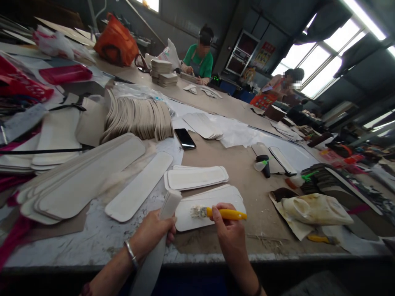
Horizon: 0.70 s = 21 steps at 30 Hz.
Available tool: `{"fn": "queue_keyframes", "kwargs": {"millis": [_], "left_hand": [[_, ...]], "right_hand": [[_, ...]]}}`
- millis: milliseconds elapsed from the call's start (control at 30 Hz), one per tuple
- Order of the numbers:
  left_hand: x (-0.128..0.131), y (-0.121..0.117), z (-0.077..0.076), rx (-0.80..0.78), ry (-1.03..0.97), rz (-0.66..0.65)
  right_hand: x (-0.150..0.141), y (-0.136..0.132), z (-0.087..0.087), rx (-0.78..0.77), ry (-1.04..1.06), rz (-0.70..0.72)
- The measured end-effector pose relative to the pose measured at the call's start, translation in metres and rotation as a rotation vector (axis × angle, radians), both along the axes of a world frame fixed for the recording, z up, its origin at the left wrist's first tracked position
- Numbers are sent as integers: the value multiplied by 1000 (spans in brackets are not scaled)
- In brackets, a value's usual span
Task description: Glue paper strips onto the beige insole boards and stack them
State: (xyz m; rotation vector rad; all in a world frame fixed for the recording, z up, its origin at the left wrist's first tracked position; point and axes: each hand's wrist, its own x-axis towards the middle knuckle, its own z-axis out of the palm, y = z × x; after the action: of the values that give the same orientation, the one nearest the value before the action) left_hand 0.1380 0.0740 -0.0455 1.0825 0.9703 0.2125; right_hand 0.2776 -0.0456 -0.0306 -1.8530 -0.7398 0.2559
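Note:
My left hand [157,230] is closed around a long pale strip of board [168,207], which hangs down past the table's front edge. A yellow-handled brush [228,213] is held in my right hand [228,228], fingers pinched on the handle. Its whitish, caked bristles are over a stack of white rounded panels [191,205]; whether they touch cannot be made out. Just behind lies another small stack of pale panels [197,177]. To the left, a single long panel [138,187] lies slanted on the stained table.
A phone [185,139] lies behind the panels. Rows of curved beige pieces [138,117] and a fanned stack [92,176] fill the left. At right are a stained plastic container [314,209], another yellow brush [322,239] and small bottles [262,165]. Two people work farther back.

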Motion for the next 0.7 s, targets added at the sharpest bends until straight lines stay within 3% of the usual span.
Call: {"fn": "queue_keyframes", "kwargs": {"millis": [233, 367, 533, 700], "left_hand": [[1, -3, -5, 80, 86, -18], [0, -5, -12, 122, 149, -15], [0, -9, -17, 126, 132, 73], [1, -11, -8, 118, 127, 73]], "right_hand": [[6, -5, 0, 25, 104, 41], [39, -31, -5, -47, -163, -70], [89, -69, 4, -124, -496, -192], [95, -73, 15, -104, -637, -177]]}}
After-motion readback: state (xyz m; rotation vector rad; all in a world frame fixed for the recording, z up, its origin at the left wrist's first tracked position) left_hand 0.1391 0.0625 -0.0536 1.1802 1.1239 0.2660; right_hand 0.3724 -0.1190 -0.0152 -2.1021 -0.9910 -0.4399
